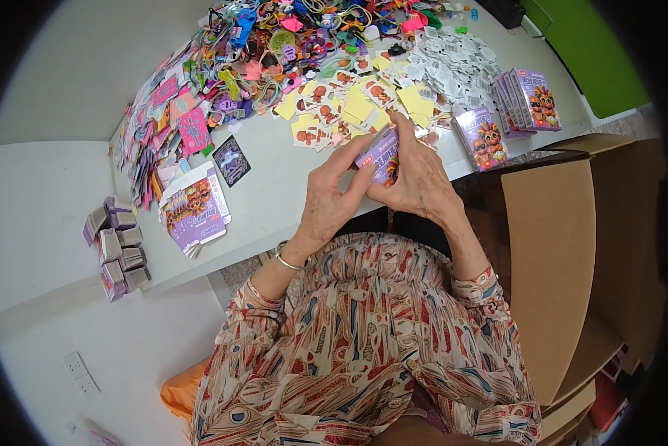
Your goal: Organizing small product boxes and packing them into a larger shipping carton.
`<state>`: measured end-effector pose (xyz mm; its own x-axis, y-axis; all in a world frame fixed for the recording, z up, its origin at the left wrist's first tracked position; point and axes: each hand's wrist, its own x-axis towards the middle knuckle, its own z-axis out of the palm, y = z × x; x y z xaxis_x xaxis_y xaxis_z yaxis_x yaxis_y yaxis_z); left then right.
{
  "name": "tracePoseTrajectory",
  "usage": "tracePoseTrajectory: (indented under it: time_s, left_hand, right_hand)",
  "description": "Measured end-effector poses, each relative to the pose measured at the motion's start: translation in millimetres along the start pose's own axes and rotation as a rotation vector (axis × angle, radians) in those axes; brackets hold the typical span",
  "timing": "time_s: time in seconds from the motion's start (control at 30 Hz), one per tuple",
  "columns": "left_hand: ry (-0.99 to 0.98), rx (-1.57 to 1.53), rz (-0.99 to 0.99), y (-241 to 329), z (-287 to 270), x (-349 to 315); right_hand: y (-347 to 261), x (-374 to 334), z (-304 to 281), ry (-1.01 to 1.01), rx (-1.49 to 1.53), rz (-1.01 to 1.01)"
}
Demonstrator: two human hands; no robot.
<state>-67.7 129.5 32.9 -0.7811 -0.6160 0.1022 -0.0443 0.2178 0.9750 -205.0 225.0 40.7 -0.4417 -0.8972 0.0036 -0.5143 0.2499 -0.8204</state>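
Between both hands, over the near edge of the white table (pixel 274 186), is a small purple box (pixel 384 157) with a colourful cartoon figure on it. My left hand (pixel 335 186) grips its left side, thumb across the front. My right hand (pixel 417 175) closes round its right side, with fingers up near its top end. Part of the box is hidden behind my fingers. Just beyond it lie yellow slips and cartoon stickers (pixel 326 111). To the right, one similar purple box (pixel 481 140) rests at the table's edge, with several more boxes (pixel 536 100) standing together behind it.
Flattened purple cartons (pixel 195 208) and a dark card (pixel 232 161) lie to the left, by a heap of pink cards (pixel 163 123). Colourful trinkets (pixel 297 44) and white packets (pixel 453 67) pile up at the back. Grey-purple stacks (pixel 117 249) stand far left; an open cardboard box (pixel 550 267) sits right.
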Motion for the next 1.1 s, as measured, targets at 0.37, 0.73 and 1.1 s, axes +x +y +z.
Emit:
tracePoseTrajectory:
  time_s: [0.37, 0.73, 1.1]
  left_hand:
    - [-0.127, -0.296, -0.353, 4.7, -23.0, 22.8]
    - [-0.134, 0.115, -0.221, 4.5, -15.5, 16.9]
    - [-0.043, -0.189, -0.203, 10.2, -16.8, 15.7]
  right_hand:
    - [3.0, -5.0, 7.8, 0.064, -0.124, -0.180]
    - [1.0, -6.4, 11.3, 0.083, -0.106, -0.158]
    - [8.1, -10.0, 20.9, 0.207, -0.098, -0.175]
